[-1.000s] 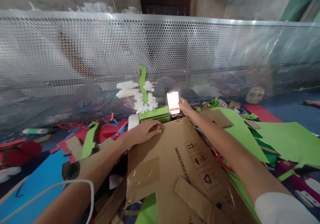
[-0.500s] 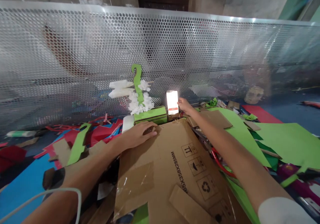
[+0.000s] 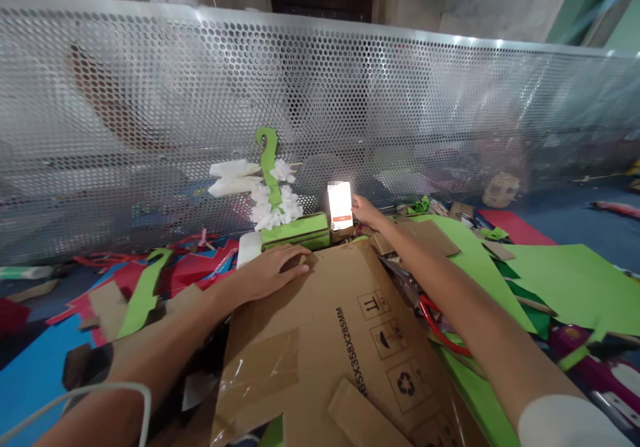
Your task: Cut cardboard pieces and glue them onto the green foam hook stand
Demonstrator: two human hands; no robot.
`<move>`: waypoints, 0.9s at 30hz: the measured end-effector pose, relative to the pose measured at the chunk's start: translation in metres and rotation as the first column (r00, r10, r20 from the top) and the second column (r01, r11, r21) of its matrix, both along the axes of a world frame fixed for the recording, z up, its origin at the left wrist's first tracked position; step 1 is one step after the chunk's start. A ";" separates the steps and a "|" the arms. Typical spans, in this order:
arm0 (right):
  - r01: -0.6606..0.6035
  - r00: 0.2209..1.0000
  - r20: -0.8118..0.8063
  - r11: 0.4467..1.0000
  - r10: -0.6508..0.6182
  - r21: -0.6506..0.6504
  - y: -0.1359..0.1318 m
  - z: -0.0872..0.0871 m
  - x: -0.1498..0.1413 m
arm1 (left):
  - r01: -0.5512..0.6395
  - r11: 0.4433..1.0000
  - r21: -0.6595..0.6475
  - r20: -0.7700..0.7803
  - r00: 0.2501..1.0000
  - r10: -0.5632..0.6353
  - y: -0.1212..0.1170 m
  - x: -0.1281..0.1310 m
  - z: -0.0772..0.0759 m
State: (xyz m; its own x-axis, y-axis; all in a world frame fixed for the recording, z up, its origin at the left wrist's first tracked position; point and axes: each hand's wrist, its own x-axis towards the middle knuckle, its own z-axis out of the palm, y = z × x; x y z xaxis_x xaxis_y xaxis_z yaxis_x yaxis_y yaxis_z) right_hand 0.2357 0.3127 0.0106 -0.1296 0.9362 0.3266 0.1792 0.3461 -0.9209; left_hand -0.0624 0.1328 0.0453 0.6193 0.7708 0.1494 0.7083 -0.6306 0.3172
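My left hand (image 3: 273, 270) rests on the upper left part of a flattened cardboard box (image 3: 320, 327), fingers loosely stretched out and nothing in them. My right hand (image 3: 367, 210) reaches forward and is closed at the right edge of a smartphone (image 3: 341, 206), which stands upright with a bright, washed-out screen. Just left of the phone lies a green-covered block (image 3: 296, 231). A green curved paper piece (image 3: 271, 167), like a long neck, rises behind it with white crumpled-paper tufts (image 3: 275, 207) and white paper rolls (image 3: 235, 177) attached.
A perforated metal panel (image 3: 200, 100) runs across the back. Green sheets (image 3: 575, 280) and red-handled scissors (image 3: 440, 330) lie on the right. Blue paper (image 3: 45, 360), red paper (image 3: 190, 270) and a green cutout (image 3: 145, 294) lie on the left. A white cable (image 3: 110, 387) crosses my left forearm.
The view has shifted slightly, so the scene sits a little further left. My hands keep the same places on the cardboard and at the smartphone.
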 end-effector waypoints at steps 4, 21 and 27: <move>0.000 1.000 -0.014 1.000 0.000 -0.031 -0.001 0.006 -0.001 | 0.004 1.000 0.009 0.010 1.000 -0.004 0.000 0.000 -0.002; 0.094 0.996 0.009 0.996 -0.094 -0.008 0.005 0.019 0.000 | 0.018 1.000 0.015 0.017 1.000 -0.018 0.000 0.000 -0.001; 0.060 0.998 0.029 0.998 -0.060 -0.009 0.003 0.018 0.006 | 0.020 1.000 0.013 0.024 0.999 -0.020 0.001 0.001 -0.001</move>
